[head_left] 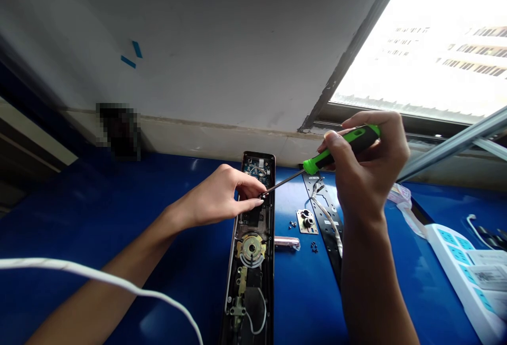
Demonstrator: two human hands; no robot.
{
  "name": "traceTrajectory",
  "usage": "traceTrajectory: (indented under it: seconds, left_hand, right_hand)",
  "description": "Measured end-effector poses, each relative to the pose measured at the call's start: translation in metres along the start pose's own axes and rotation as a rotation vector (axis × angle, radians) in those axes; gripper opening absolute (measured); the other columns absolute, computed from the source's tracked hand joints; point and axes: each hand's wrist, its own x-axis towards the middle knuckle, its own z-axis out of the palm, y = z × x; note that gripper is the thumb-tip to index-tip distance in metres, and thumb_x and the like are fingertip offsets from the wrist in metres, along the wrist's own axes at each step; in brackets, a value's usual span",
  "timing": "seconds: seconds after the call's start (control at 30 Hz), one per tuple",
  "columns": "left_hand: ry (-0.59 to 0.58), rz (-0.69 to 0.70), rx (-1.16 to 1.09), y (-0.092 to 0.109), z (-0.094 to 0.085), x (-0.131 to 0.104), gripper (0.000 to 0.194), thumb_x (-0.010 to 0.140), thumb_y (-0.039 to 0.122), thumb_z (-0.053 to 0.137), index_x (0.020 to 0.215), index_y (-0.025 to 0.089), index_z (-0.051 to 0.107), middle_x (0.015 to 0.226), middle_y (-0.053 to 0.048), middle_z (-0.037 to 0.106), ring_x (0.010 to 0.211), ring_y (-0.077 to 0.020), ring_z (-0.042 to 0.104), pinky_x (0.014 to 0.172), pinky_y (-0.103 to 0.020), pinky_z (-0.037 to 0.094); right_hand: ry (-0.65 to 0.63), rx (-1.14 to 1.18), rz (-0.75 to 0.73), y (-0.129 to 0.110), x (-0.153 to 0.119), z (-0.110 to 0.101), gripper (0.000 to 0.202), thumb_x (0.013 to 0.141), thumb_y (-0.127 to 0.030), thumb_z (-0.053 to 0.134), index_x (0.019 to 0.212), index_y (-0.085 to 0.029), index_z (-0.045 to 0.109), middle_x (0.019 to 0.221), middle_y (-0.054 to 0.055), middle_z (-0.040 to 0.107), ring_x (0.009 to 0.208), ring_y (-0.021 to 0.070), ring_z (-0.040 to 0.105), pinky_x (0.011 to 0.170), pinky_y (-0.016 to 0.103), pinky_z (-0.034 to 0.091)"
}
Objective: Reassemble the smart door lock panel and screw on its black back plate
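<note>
My right hand is wrapped round the green and black handle of a screwdriver, its shaft slanting down to the left. The tip meets the closed thumb and fingers of my left hand. A tiny dark piece shows at that tip, too small to name. Both hands are over a long, open black housing, which looks like an electronic door lock. Inside are a circuit board at the far end, a round metal mechanism and a thin white wire. My left fingers hide part of its interior.
Right of the housing lie loose screws, a small metal plate with black parts, a wrapped pinkish bar and a long black perforated panel with cables. A white power strip stands far right. A white cable crosses the left foreground.
</note>
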Motion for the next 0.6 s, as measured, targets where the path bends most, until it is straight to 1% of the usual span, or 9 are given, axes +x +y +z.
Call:
traceTrajectory:
  seconds: [0.07,0.13,0.23,0.37,0.5,0.6]
  left_hand:
    - [-0.021,0.044,0.011,-0.001,0.0009,-0.0005,0.02,0.086,0.015,0.076,0.106,0.018,0.083,0.095,-0.003,0.083,0.083,-0.0176,0.078,0.071,-0.025,0.061]
    - [-0.044,0.077,0.015,-0.0024,0.002,-0.0008,0.022,0.086,0.013,0.076,0.107,0.018,0.082,0.096,-0.003,0.083,0.084,-0.017,0.078,0.073,-0.024,0.061]
    - [-0.063,0.083,0.004,-0.0033,0.0034,-0.0011,0.023,0.086,0.01,0.075,0.108,0.016,0.082,0.096,-0.003,0.083,0.083,-0.0161,0.077,0.073,-0.024,0.061]
    - [-0.069,0.064,-0.024,-0.0024,0.0028,-0.0014,0.024,0.086,0.011,0.075,0.108,0.015,0.081,0.095,-0.003,0.083,0.081,-0.0158,0.077,0.073,-0.024,0.061]
    - [-0.105,0.043,-0.034,-0.0022,0.0013,-0.002,0.026,0.086,0.014,0.075,0.111,0.017,0.081,0.095,-0.004,0.083,0.081,-0.0169,0.077,0.075,-0.027,0.062]
    - [-0.094,0.051,-0.03,-0.0029,0.0018,-0.002,0.026,0.086,0.015,0.075,0.111,0.016,0.081,0.095,-0.004,0.082,0.081,-0.017,0.077,0.075,-0.027,0.062]
  right_hand:
    - [0.0,0.013,0.003,0.0006,0.0006,0.0009,0.019,0.086,-0.022,0.076,0.092,-0.029,0.059,0.082,-0.001,0.057,0.068,0.0179,0.065,0.057,0.037,0.056]
    - [-0.001,0.029,-0.008,0.002,0.001,0.0017,0.019,0.085,-0.02,0.077,0.092,-0.028,0.06,0.081,-0.002,0.057,0.059,0.0141,0.057,0.055,0.035,0.055]
    - [0.003,0.051,-0.037,0.0044,0.0012,0.0022,0.021,0.083,-0.019,0.078,0.092,-0.027,0.062,0.08,-0.004,0.057,0.053,0.0109,0.048,0.052,0.034,0.052]
    - [0.017,0.055,-0.043,0.0051,0.0007,0.0023,0.02,0.082,-0.018,0.077,0.094,-0.025,0.062,0.082,-0.003,0.057,0.055,0.0109,0.048,0.051,0.033,0.051]
    - [0.009,0.052,-0.045,0.0041,-0.0006,0.0036,0.021,0.083,-0.017,0.077,0.094,-0.025,0.062,0.081,-0.003,0.057,0.055,0.011,0.05,0.05,0.032,0.05]
    - [0.018,0.046,-0.042,0.0047,-0.0013,0.0046,0.021,0.083,-0.017,0.078,0.094,-0.025,0.062,0.081,-0.003,0.058,0.055,0.0109,0.051,0.048,0.031,0.048]
